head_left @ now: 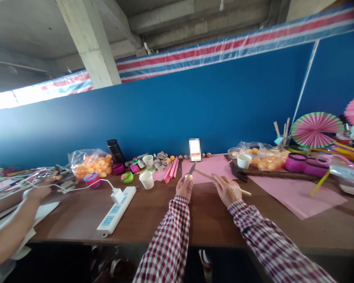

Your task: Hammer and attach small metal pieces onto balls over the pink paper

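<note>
My left hand [183, 189] is closed around a small pale-orange ball [190, 177], held above the brown table. A dark, pointed, blade-like piece [192, 168] rises just beyond its fingers; whether the hand grips it too, I cannot tell. My right hand [228, 190] is shut on a thin wooden stick [205, 174], which slants toward the left hand and sticks out behind the palm. The stick's far tip comes close to the dark piece. Beneath and beyond both hands lies a pink paper sheet [218, 164].
A white power strip [116, 212] and paper cup [146, 180] stand left. Bags of orange balls [93, 165] sit at both sides. Another pink sheet [297, 194] lies right, near purple tape rolls [314, 167]. Another person's arm [20, 220] reaches in from the left.
</note>
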